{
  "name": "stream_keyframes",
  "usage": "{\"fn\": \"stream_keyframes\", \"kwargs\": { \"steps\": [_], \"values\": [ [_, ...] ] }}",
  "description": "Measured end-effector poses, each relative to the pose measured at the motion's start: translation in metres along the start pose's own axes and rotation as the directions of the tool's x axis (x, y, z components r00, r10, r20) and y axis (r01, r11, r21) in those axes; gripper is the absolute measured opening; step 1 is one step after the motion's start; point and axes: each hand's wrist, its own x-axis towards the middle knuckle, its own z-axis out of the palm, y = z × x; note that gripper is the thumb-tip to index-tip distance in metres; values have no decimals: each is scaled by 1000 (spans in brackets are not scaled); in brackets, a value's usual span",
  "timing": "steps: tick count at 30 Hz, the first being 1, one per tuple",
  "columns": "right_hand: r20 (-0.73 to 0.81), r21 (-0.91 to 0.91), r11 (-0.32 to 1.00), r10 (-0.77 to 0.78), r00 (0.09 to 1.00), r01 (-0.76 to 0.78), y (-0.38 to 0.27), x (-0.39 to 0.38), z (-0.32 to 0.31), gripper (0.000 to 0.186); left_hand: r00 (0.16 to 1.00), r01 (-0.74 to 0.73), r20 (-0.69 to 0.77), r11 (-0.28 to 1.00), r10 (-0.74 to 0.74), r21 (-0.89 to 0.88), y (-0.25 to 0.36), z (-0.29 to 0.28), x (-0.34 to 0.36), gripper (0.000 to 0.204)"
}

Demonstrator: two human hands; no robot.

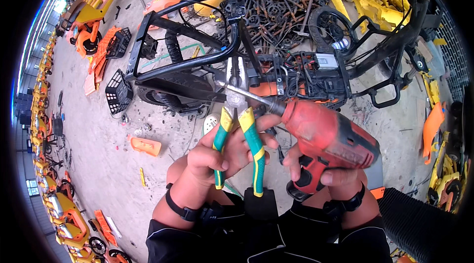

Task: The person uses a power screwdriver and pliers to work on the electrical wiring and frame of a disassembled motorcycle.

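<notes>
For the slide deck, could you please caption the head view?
Left hand grips green-and-yellow pliers, right hand a red power driver, over a stripped black bike frame.

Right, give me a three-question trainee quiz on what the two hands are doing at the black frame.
1. True or false: the left hand grips a pair of pliers with green and yellow handles.
2. Which tool does the right hand hold? A) hammer B) red power drill C) paint brush
3. Fill in: the drill's bit and the plier jaws meet at the black ____ of the stripped bike.

Key: 1 true; 2 B; 3 frame. The left hand wraps both plier handles, the right hand wraps the drill's grip, and the two tool tips come together close by the frame's tubes, with a scrap metal pile on the floor behind.
</notes>
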Motion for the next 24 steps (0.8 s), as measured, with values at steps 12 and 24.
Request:
{"fn": "stream_keyframes", "kwargs": {
  "steps": [12,24],
  "values": [
    [23,251,953,-181,983,170,31,21,-29,82,983,-120,-132,991,126,56,4,21,-1,113],
    [90,283,940,-222,971,189,30,25,-31,87,908,-179,-328,949,260,258,1,-8,-17,102]
  ]
}}
